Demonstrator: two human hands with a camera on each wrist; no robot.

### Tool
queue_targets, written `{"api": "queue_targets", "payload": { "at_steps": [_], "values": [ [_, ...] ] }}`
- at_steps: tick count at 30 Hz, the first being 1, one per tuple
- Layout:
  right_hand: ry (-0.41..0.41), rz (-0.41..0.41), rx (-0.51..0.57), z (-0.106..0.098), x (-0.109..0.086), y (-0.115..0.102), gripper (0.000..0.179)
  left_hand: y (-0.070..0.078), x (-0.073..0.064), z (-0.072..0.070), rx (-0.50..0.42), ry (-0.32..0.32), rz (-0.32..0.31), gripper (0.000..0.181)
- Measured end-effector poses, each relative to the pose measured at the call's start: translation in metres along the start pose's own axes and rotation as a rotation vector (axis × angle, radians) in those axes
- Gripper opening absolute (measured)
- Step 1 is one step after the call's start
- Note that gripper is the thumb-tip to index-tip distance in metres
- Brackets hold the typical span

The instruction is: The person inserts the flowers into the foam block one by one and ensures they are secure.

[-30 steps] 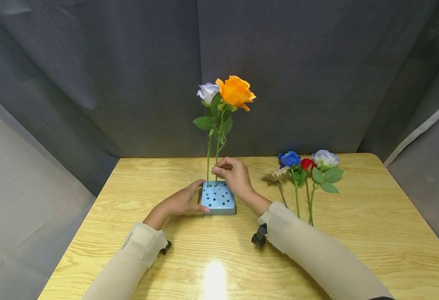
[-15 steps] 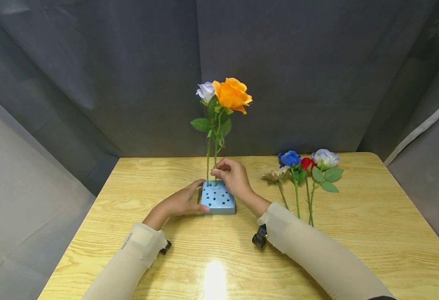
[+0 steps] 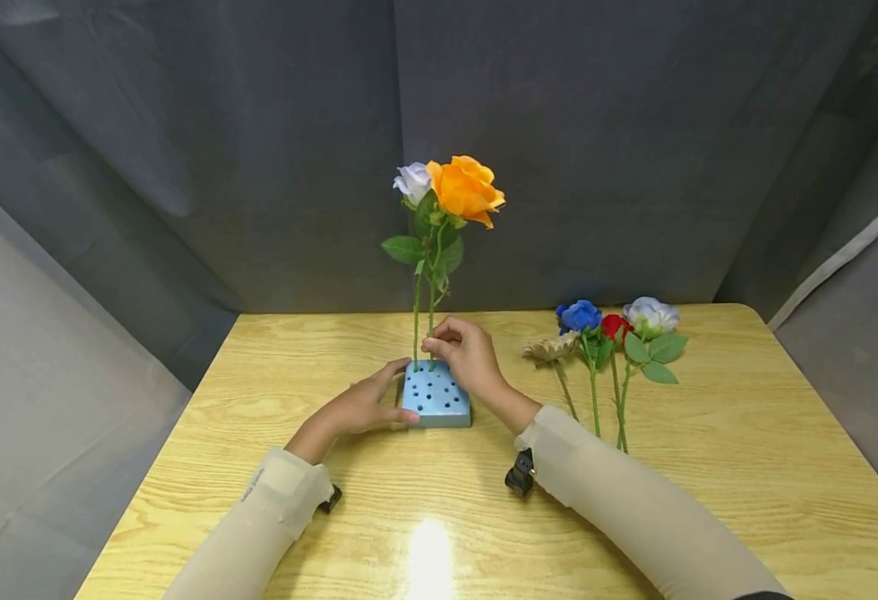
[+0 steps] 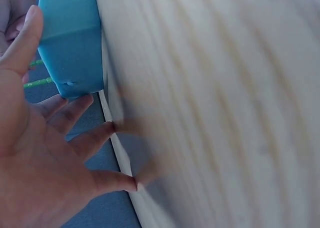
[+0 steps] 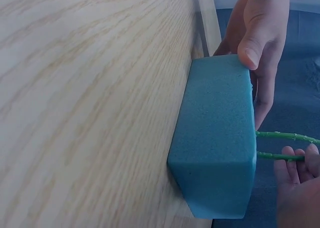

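A light blue foam block (image 3: 436,396) with several holes in its top sits on the table. My left hand (image 3: 361,406) holds it from the left, thumb at the front corner and fingers at the back. In the left wrist view the left hand's (image 4: 47,153) other fingers are spread along the tabletop. An orange rose (image 3: 464,190) stands upright in the block's back row, beside a pale lilac rose (image 3: 413,182) also standing in it. My right hand (image 3: 472,358) pinches the orange rose's stem low, just above the block. In the right wrist view two green stems (image 5: 287,135) enter the block.
To the right on the wooden table (image 3: 273,358) lie a blue flower (image 3: 579,317), a red rose (image 3: 615,328), a pale lilac rose (image 3: 650,317) and a beige flower (image 3: 551,350), stems toward me. A grey curtain (image 3: 318,167) hangs behind the table.
Between one second and half a second ago, the orange rose shifted slightly left and down with my right hand. Since then almost nothing has moved. My left hand stays on the foam block.
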State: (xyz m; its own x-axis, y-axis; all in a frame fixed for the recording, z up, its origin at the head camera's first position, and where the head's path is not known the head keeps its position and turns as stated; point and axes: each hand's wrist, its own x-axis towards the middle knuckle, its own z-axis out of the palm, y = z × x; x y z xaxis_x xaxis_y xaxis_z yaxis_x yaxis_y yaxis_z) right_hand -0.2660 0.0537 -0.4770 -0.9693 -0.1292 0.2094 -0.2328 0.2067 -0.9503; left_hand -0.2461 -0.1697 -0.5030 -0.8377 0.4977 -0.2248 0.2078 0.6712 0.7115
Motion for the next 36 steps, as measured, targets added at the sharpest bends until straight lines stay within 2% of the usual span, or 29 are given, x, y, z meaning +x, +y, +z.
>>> {"api": "queue_targets", "payload": {
  "at_steps": [3, 10, 25, 36],
  "values": [
    [-0.010, -0.015, 0.003, 0.001, -0.001, 0.003, 0.007, 0.000, -0.001, 0.000, -0.002, 0.004, 0.003, 0.106],
    [-0.021, -0.040, -0.154, 0.004, -0.006, 0.010, 0.009, 0.000, -0.003, 0.000, -0.013, -0.003, 0.045, 0.098],
    [-0.018, -0.048, -0.143, 0.003, -0.004, 0.009, 0.008, -0.001, 0.001, -0.001, -0.006, -0.020, 0.060, 0.092],
    [-0.033, 0.019, -0.121, 0.005, -0.005, 0.008, 0.012, 0.003, -0.002, -0.002, -0.028, -0.021, 0.050, 0.089]
  ]
}}
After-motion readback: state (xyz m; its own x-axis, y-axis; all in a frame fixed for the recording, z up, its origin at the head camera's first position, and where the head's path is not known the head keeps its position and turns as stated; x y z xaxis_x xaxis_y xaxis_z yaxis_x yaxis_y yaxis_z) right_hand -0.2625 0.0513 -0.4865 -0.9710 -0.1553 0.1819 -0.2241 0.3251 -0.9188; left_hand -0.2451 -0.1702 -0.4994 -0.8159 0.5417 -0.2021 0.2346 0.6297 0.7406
